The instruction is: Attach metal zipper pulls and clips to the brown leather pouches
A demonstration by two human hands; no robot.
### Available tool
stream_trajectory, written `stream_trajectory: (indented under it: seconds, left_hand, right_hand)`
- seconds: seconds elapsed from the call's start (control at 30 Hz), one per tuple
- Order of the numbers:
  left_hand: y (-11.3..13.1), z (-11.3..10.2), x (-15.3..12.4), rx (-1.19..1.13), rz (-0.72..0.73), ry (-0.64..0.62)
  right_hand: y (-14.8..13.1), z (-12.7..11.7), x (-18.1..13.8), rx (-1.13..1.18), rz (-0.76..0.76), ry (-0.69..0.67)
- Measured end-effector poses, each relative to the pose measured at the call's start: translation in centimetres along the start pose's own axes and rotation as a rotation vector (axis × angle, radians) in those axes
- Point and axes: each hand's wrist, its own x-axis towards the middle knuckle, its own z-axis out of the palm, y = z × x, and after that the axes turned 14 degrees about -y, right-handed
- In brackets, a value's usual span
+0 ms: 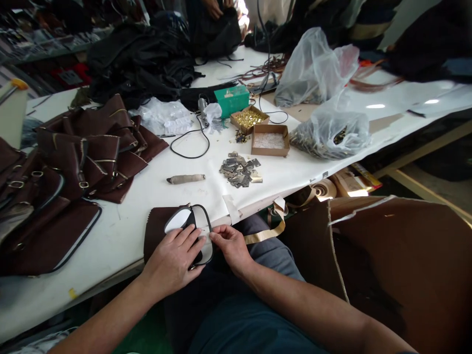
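Observation:
A brown leather bag panel [155,222] lies at the table's front edge, bearing a white oval piece [178,220] and a pale flap edged in black piping [202,216]. My left hand [172,258] rests over it with fingers stretched out flat, pressing on the pale part. At the flap's right edge, my right hand [230,246] pinches the piping between thumb and fingertips. A beige tape [271,234] runs down behind my right wrist; whether it touches the hand I cannot tell. Just beyond the panel lies a wrapped grey stick-like tool [186,179].
Brown bag pieces [88,147] are heaped at left. Metal plates [241,169], a box of gold fittings [250,118], a box of clear pieces [271,141] and plastic bags [332,130] lie ahead. A large carton [401,255] stands at right. Another person's hands [216,7] show at the back.

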Motion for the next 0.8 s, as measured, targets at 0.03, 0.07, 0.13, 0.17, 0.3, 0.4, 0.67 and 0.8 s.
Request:
stream_trajectory:
  seconds: [0.03, 0.07, 0.13, 0.17, 0.3, 0.4, 0.67, 0.8]
  left_hand:
    - [0.1, 0.6, 0.1, 0.000, -0.013, 0.036]
    - [0.2, 1.1, 0.2, -0.002, -0.024, 0.073]
    - [0.2, 2.1, 0.4, -0.012, -0.040, 0.142]
    - [0.2, 2.5, 0.4, -0.022, -0.050, 0.169]
    - [0.2, 3.7, 0.6, -0.077, -0.084, 0.254]
    - [0.2, 4.2, 0.6, -0.139, -0.099, 0.311]
    - [-0.1, 5.5, 0.5, -0.247, -0.090, 0.407]
    - [-0.2, 6.0, 0.5, -0.256, -0.096, 0.440]
  right_hand:
    - [0.1, 0.0, 0.1, -0.012, -0.001, 0.003]
    - [0.1, 0.0, 0.2, -0.024, -0.002, 0.009]
    - [0.2, -0.1, 0.4, -0.060, -0.001, 0.018]
    - [0.1, -0.1, 0.5, -0.088, 0.003, 0.021]
    - [-0.9, -0.7, 0.5, -0.301, 0.056, -0.010]
    - [-3.5, -1.7, 0.3, -0.661, 0.042, -0.047]
    - [-16.2, -5.2, 8.7, -1.602, -0.173, 0.195]
    - [-19.5, -5.5, 16.1, -1.749, -0.100, 0.191]
